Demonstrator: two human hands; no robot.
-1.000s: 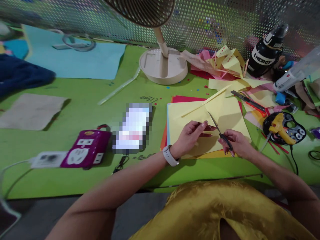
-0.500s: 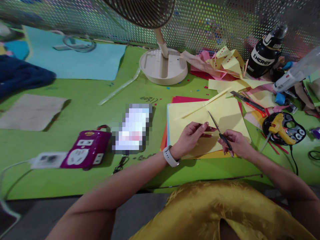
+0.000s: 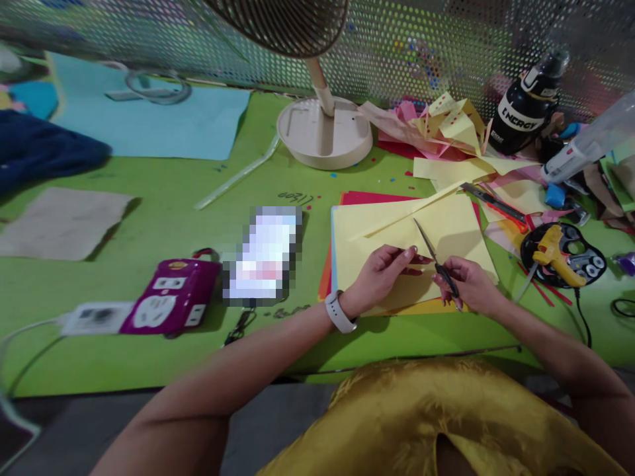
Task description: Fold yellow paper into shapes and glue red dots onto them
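A pair of scissors with dark handles (image 3: 447, 280) is in my right hand (image 3: 469, 284), its fingers wrapped round the handles. The blades look closed and point up and left over a yellow paper sheet (image 3: 391, 225). Just left of the scissors, my left hand (image 3: 384, 274) hovers over the same sheet, thumb and forefinger pinched together. What they pinch, if anything, is hard to make out against the yellow. A narrow yellow paper strip (image 3: 411, 210) lies slantwise across the top of the sheet. Under it are red, orange and blue sheets.
Right of the sheets are a utility knife (image 3: 496, 203), paper scraps (image 3: 451, 125), a yellow glue gun (image 3: 553, 254) on a black tray, and a black bottle (image 3: 520, 109). A fan base (image 3: 325, 135) stands behind. Leftward lie a blurred-out phone (image 3: 265, 254) and a purple power strip (image 3: 171, 294).
The narrow yellow strip has shifted slightly to the right, its tip now by the knife blade. Both hands and the scissors have drifted only a little rightward.
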